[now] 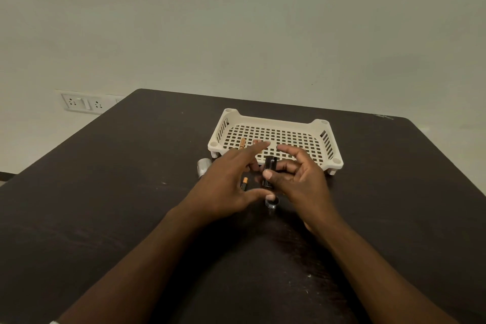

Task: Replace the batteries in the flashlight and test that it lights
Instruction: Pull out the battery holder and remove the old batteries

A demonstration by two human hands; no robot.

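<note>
My right hand (pixel 302 179) grips a short black cylinder, the battery holder (pixel 269 164), between thumb and fingers, held upright above the dark table (pixel 131 192). My left hand (pixel 226 181) hovers just left of it, fingers spread, holding nothing. A black and orange battery (pixel 244 183) lies on the table under my left fingers. Below the holder a round black and silver cap (pixel 271 204) sits on the table. A silver flashlight part (pixel 203 166) lies left of the hands. Two orange batteries (pixel 242 143) rest in the white basket (pixel 326 139).
The white perforated basket stands just behind the hands, near the table's far side. A wall socket plate (pixel 81 104) is on the wall at the left. The table's edges slope away left and right.
</note>
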